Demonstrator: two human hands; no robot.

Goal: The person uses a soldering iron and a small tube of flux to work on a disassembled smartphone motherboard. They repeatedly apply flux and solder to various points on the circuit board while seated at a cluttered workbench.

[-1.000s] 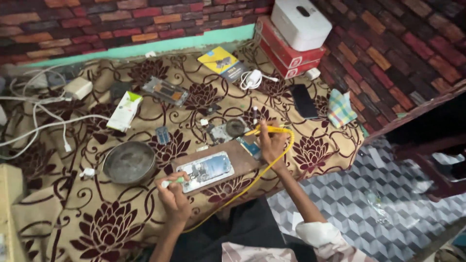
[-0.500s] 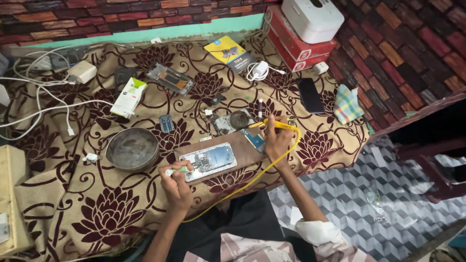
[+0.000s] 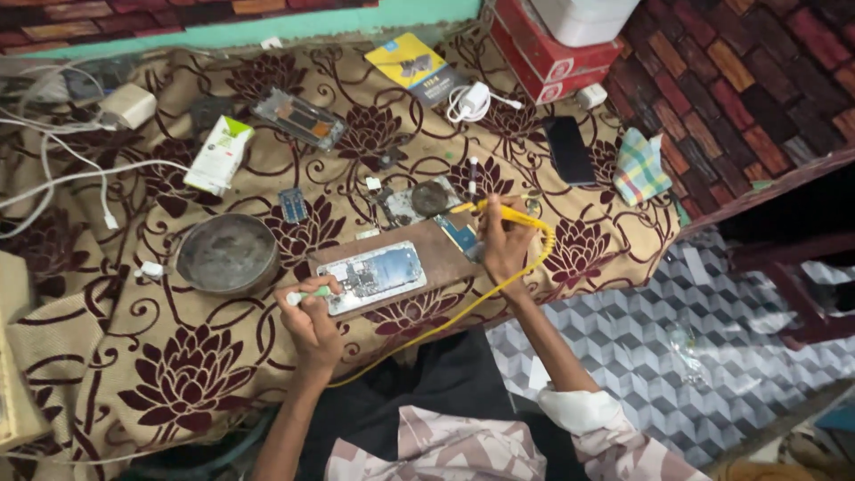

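**Opened phone on the wooden board, both hands at work**

Landmark: wooden board (image 3: 445, 254), mid-table on the flowered cloth (image 3: 178, 374).

- Opened phone (image 3: 378, 278) lies flat on the board, inner parts up, slightly tilted.
- Left hand (image 3: 312, 316) at the phone's left end, fingers clenched on a small pale-green tool (image 3: 307, 294) whose tip touches the phone.
- Right hand (image 3: 503, 240) at the board's right end, fingers grasping a yellow-handled tool (image 3: 508, 212); its yellow cable (image 3: 481, 298) loops back past the board's near edge.
- Round metal bowl (image 3: 227, 254) just left of the board; contents cannot be told, inside looks dull grey.
- White-and-green package (image 3: 220, 156), upright oblong, well left and beyond the board.
- Yellow flat package (image 3: 411, 64) beyond the board, near the wall.
- Red boxes (image 3: 543, 53), stacked, beyond and right, a white box (image 3: 588, 16) on top.
- Dark phone (image 3: 568, 150) and checked cloth (image 3: 641, 167) to the right of the board.
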